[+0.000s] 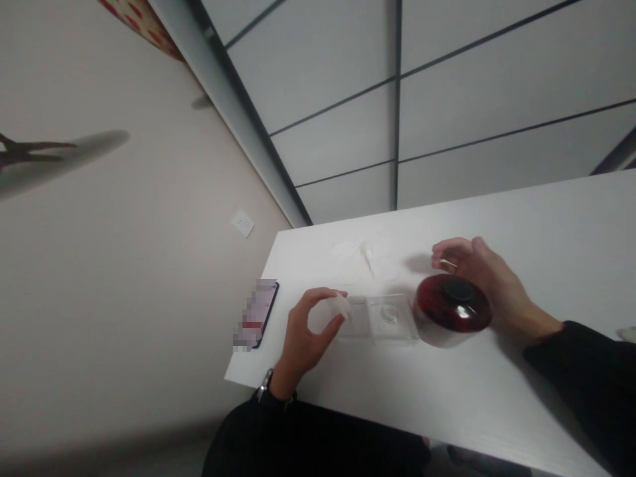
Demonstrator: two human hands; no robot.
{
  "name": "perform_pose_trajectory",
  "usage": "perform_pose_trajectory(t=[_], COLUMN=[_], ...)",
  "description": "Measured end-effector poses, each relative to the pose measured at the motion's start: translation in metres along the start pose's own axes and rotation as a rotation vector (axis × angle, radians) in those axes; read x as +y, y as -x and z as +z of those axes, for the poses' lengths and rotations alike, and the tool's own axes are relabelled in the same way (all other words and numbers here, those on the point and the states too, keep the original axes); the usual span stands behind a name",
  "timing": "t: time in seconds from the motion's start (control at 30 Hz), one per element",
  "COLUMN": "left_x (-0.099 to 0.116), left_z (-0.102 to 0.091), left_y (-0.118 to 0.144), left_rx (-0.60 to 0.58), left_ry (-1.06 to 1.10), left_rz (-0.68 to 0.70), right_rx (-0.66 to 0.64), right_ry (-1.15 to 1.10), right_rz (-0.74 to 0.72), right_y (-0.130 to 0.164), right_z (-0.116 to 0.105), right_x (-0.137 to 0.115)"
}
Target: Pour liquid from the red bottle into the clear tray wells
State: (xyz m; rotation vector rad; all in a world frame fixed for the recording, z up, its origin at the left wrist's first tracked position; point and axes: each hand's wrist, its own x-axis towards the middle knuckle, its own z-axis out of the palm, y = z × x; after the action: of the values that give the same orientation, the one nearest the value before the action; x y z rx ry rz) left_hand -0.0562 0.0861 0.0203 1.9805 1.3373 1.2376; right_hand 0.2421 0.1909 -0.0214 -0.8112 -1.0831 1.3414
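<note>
My left hand [305,334] pinches a small whitish translucent round piece [342,307] between thumb and fingertips; its exact kind I cannot make out. Below and right of that piece lies a clear plastic box [370,331] with two sections, a round clear form showing in the right one. Against the box's right end stands a round container with a glossy dark red lid [437,305] and a black knob on top. Behind and right of this container is my right hand [472,265], its fingers apart and loosely curved with nothing in them. Whether its palm touches the container, I cannot tell.
A small white item with a thin stem [367,257] lies behind the box, on or beside something clear. A phone [263,318] rests at the left edge of the white table [472,391]. A wall with a socket [243,223] borders the left, panelled doors [342,139] the back.
</note>
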Motion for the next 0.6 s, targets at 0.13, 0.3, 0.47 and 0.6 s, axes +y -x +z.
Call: perform_pose_trajectory(t=[0.13, 0.3, 0.47, 0.6], left_x=[-0.004, -0.007, -0.016, -0.024], left_z=[0.010, 0.018, 0.024, 0.029], left_y=[0.002, 0.007, 0.015, 0.013], left_rx=[-0.063, -0.075, -0.077, -0.040], left_ry=[0.017, 0.034, 0.129, 0.177], left_rz=[-0.025, -0.046, -0.097, -0.097], right_rx=[-0.007, -0.010, -0.016, -0.030], right_ry=[0.012, 0.019, 0.010, 0.016], right_rz=[0.018, 0.042, 0.051, 0.056], right_y=[0.002, 0.002, 0.003, 0.003], right_z=[0.001, 0.001, 0.002, 0.002], right_x=[-0.002, -0.003, -0.005, -0.005])
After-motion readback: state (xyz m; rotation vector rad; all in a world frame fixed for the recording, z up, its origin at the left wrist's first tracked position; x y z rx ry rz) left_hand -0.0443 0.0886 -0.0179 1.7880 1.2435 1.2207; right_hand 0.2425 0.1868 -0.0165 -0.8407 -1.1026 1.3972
